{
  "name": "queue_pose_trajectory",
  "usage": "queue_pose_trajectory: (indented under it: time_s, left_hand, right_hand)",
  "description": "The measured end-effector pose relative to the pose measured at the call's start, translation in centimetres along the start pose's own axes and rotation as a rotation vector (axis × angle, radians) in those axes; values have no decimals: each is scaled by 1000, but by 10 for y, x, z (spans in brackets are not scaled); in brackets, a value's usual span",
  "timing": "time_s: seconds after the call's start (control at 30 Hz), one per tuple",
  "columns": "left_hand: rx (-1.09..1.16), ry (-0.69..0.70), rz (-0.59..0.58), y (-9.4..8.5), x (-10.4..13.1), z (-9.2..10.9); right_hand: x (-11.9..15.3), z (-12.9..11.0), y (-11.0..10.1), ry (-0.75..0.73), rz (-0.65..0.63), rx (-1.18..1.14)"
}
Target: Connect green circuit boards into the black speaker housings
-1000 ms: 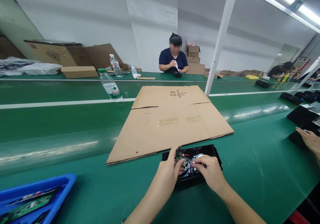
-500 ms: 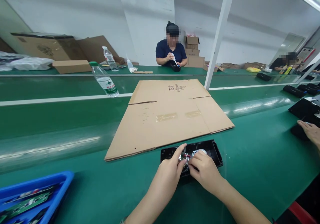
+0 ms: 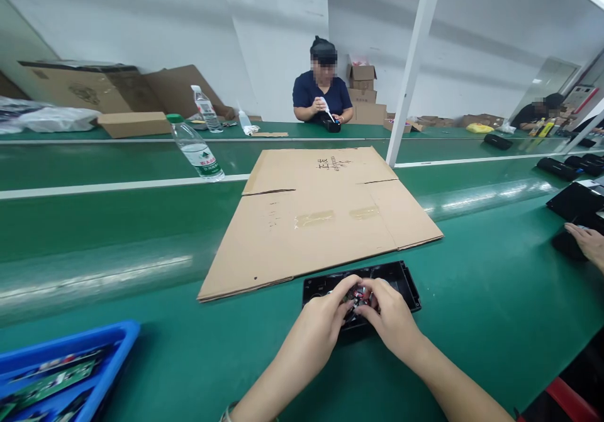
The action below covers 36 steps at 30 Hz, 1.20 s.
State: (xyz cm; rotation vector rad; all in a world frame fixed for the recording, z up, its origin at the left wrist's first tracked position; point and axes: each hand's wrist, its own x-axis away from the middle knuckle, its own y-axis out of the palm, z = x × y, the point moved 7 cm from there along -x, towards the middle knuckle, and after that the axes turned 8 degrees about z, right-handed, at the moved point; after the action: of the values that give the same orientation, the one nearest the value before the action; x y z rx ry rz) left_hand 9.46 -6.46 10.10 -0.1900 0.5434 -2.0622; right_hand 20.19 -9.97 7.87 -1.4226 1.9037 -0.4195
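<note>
A black plastic housing (image 3: pixel 404 282) lies open on the green bench just in front of me. Both my hands rest over its middle. My left hand (image 3: pixel 324 314) and my right hand (image 3: pixel 389 312) have their fingertips together on a small part with red wires (image 3: pixel 359 294) inside the housing. The fingers hide most of that part and the speaker beneath it.
A flattened cardboard sheet (image 3: pixel 317 211) lies just beyond the housing. A blue bin (image 3: pixel 101 381) of circuit boards sits at the near left. A water bottle (image 3: pixel 192 148) stands on the conveyor. A white post (image 3: pixel 410 73) rises behind. Another person's hand (image 3: pixel 587 244) rests at the right by black housings (image 3: pixel 573 200).
My fingers have closed in over the housing's middle, covering the small green board and the speaker that showed a second ago. The view has tilted down a little.
</note>
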Motion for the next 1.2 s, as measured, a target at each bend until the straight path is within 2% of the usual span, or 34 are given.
queue_pose_trajectory:
  time_s: [0.17, 0.4, 0.5, 0.6, 0.7, 0.8, 0.9, 1.0, 1.13, 1.2]
  left_hand:
    - [-26, -10, -22, 3, 1, 2]
    - [38, -57, -28, 6, 1, -5]
    - [78, -145, 3, 7, 0, -12]
    - [61, -237, 88, 3, -1, -16]
    - [22, -302, 124, 0, -3, -17]
    - [1, -322, 135, -1, -4, -18]
    - [0, -322, 143, 1, -3, -20]
    - [46, -295, 151, 6, -1, -23]
    - [75, -263, 152, 14, 2, -26]
    - [76, -255, 161, 17, 2, -27]
  right_hand:
    - [-1, -2, 0, 10, -69, -55]
    - [-3, -5, 0, 19, -67, -58]
    - [-5, -3, -15, -21, -51, -11]
    - [-8, 5, -45, -45, -10, 41]
    - [-5, 12, -59, -48, -148, 102]
    - [3, 13, -57, -47, -319, 165]
    - [6, 11, -51, -57, -367, 183]
    - [1, 12, -51, -52, -269, 93]
    - [-6, 28, -61, 113, 57, -20]
    - [-5, 30, -57, 128, 127, -48]
